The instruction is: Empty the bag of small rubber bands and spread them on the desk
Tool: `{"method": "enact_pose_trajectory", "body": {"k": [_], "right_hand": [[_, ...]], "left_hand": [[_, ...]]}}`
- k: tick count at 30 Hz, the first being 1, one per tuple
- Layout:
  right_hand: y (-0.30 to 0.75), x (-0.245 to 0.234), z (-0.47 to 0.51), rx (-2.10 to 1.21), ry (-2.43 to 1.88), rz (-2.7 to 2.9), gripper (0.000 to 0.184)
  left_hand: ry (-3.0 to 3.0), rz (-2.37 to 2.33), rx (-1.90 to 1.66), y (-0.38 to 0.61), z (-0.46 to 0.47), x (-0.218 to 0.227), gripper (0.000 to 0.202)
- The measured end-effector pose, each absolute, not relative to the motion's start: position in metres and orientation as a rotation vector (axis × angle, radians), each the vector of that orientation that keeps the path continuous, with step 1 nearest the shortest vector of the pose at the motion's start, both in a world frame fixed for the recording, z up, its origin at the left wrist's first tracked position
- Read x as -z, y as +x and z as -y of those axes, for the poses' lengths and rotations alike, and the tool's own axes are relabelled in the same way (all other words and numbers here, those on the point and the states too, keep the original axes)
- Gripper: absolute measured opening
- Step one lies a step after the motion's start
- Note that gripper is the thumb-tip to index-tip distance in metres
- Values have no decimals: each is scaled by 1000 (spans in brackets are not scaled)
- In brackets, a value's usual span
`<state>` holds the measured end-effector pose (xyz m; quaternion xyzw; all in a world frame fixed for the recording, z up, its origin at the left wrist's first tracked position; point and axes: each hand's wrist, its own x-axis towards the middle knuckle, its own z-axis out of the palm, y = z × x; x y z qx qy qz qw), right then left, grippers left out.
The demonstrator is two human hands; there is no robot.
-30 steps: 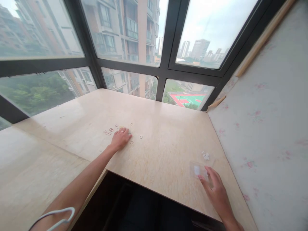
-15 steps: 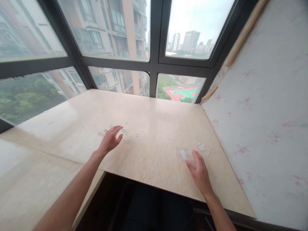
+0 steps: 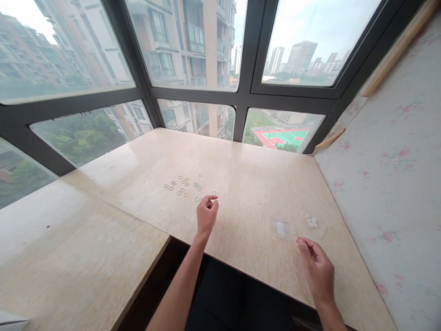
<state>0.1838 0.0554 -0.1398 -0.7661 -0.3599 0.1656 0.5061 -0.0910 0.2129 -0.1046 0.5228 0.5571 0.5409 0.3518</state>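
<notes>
Several thin rings (image 3: pixel 186 183), some greenish and some yellowish or brown, lie scattered on the pale tabletop. My left hand (image 3: pixel 206 216) is closed in a pinch at the near right side of these rings, close to a single ring (image 3: pixel 214 193). Whatever it pinches, if anything, is too small to see. My right hand (image 3: pixel 319 269) is also closed, thumb and index finger pressed together, just off the near right corner of a clear divided plastic box (image 3: pixel 281 227). What sits between those fingertips cannot be made out. Beyond it lies a small white star-shaped piece (image 3: pixel 312 222) on something transparent.
The marble-patterned tabletop (image 3: pixel 241 174) extends to dark window frames (image 3: pixel 241 92) at the back. A wallpapered wall (image 3: pixel 389 184) bounds the right side. At lower left another surface (image 3: pixel 86 257) joins on, with a white object (image 3: pixel 12 321) at its corner.
My left hand has moved rightward across the rings, from spread fingers to a pinch. My right hand has drawn back from the plastic box and closed. The view has swung left.
</notes>
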Motion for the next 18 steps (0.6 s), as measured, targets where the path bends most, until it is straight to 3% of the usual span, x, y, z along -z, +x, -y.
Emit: {"method": "enact_pose_trajectory", "body": {"k": [8,18], "right_hand": [[184,143,-54,-378,-1750,797,44],[143,136,-57,-519,-1567,1111,29]], "left_hand": [[1596,-1072,-1192,-36,-164,131,13],[1553,-896,-1052,-44,-156,124,17]]}}
